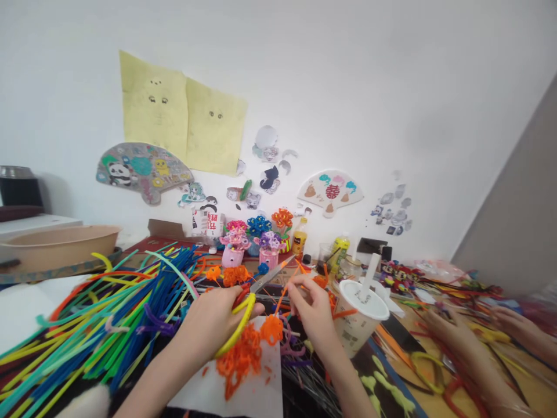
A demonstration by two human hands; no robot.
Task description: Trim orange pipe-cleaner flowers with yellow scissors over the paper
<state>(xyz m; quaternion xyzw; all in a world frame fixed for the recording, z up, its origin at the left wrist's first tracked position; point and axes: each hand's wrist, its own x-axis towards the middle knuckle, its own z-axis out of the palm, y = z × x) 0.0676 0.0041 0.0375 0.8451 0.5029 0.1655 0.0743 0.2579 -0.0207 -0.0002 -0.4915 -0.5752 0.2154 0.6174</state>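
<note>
My left hand (215, 322) grips a pair of scissors (243, 305) with yellow handles, their metal blades pointing up and to the right. My right hand (310, 302) pinches a thin orange pipe cleaner (282, 293) near the blade tips. Below the hands, a curly orange pipe-cleaner flower (239, 360) lies on a white sheet of paper (256, 395), with a smaller orange tuft (272, 329) beside it. A large heap of multicoloured pipe cleaners (104, 325) spreads to the left of my left hand.
A plastic drink cup (357, 316) with a straw stands right of my right hand. Another person's hands (448, 331) work at the right among more pipe cleaners. Pipe-cleaner flowers in pink pots (232, 247), bottles and a beige basin (56, 247) stand along the wall.
</note>
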